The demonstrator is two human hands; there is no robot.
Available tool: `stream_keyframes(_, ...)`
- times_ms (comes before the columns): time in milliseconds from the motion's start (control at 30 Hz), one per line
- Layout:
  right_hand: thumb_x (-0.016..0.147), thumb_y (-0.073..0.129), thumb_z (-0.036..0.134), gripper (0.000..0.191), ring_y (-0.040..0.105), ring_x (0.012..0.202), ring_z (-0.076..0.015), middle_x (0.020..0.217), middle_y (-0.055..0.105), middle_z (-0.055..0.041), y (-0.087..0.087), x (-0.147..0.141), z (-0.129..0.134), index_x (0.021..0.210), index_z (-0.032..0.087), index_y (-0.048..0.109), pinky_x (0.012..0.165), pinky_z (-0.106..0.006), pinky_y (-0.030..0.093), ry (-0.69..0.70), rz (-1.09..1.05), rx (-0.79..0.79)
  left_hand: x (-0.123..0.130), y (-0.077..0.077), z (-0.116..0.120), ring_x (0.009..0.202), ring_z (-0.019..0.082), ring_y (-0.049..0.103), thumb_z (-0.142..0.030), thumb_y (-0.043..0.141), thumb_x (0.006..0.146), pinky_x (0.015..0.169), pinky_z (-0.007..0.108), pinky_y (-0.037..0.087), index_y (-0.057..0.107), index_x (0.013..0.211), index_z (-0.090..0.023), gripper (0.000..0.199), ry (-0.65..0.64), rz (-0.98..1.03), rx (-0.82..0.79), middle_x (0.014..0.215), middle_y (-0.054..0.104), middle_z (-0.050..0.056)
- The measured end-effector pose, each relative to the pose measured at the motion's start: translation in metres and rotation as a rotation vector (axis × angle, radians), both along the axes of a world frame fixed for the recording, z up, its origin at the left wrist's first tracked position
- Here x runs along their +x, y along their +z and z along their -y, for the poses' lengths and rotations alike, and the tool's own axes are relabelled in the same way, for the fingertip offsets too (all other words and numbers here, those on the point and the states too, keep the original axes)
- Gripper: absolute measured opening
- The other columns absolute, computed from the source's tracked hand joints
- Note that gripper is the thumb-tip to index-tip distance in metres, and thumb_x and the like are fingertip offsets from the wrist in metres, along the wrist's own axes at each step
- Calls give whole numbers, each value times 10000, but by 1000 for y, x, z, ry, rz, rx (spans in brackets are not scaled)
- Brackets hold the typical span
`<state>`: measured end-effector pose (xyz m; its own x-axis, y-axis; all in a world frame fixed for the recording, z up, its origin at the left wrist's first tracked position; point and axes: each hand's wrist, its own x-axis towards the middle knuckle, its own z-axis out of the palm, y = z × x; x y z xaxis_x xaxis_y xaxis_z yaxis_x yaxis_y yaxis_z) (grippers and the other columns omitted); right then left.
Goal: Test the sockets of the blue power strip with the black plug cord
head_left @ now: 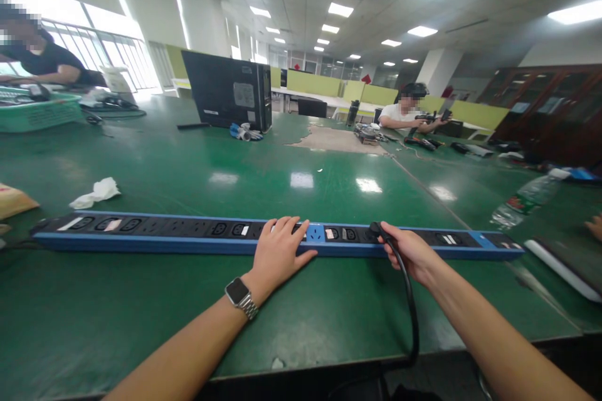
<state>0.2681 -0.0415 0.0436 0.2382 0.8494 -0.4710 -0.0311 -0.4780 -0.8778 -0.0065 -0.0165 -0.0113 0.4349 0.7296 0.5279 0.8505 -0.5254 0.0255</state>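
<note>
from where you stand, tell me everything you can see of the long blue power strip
The power strip is long and narrow, with blue, metal-looking edges and a black top bearing a row of sockets, broken by two blue sections and small white and pinkish labels. It lies flat, sockets up, across the near part of the green table. The left hand rests on it near the middle; to the right of that, the right hand holds a black plug at a socket. Whether it is powered cannot be told.

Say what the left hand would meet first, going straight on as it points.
The way ahead of the left hand looks free over the glossy green tabletop, as far as the picture shows; depth is unclear.
</note>
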Motion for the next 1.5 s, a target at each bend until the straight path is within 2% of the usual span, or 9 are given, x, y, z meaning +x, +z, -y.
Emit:
stream_keyframes(333,982,466,396,389,372,276,-57,399,439,64,-8,-8,-2,700,146,559,293,-153,255,7,-37,20,1,0,-1,1174,309,533,-531,645,830,1015,480,368,582,1286,-201,567,4,9,-25,1276,619,119)
stream_keyframes(600,980,438,446,422,393,266,-76,397,460,47,-19,-16,6,701,153,560,287,-170,271,31,79,35,2,1,-2,1183,314,518,-514,623,845,1017,486,358,566,1295,-182,562,14,-15,-40,1276,610,122)
stream_keyframes(767,974,467,443,381,456,340,-72,483,495,50,-13,-15,4,755,150,577,340,-177,352,32,-123,-26,2,1,-1,1171,308,523,-511,624,843,1016,481,361,566,1290,-191,553,-4,-5,-25,1258,617,121)
stream_keyframes(933,966,505,383,327,420,342,-45,508,500,48,-11,-9,7,789,129,610,333,-153,305,-1,-188,22,1,1,-1,1152,310,534,-506,626,841,1004,474,372,572,1283,-202,540,2,5,-9,1240,626,119)
stream_keyframes(1100,960,502,419,348,354,316,-29,502,458,60,-20,-15,14,790,133,605,320,-151,250,-65,-424,98,2,1,-3,1151,308,538,-512,641,824,1007,475,373,581,1272,-215,541,11,23,-25,1236,631,108)
stream_keyframes(1200,953,508,385,304,284,308,-22,474,367,89,-2,-20,17,772,150,576,334,-153,236,-94,-494,199,3,1,-4,1148,307,540,-523,640,819,1008,475,373,583,1268,-212,549,20,20,-45,1230,635,103)
stream_keyframes(1300,949,486,430,325,275,315,-40,461,315,93,26,-2,19,746,182,544,349,-172,247,-97,-345,372,4,2,-4,1155,306,538,-529,633,821,1009,473,373,580,1271,-212,553,18,13,-51,1238,631,104)
stream_keyframes(1367,968,432,448,374,263,307,-51,441,296,92,35,28,20,705,195,512,344,-183,237,-116,-190,343,4,2,-4,1159,309,536,-528,630,824,1006,473,374,580,1273,-212,552,22,12,-48,1243,628,107)
stream_keyframes(1500,976,441,358,366,246,279,-50,390,302,90,15,100,21,656,185,482,319,-174,189,-236,-57,94,4,2,-4,1151,313,543,-519,642,817,1004,481,373,584,1270,-217,548,26,13,-42,1239,634,106)
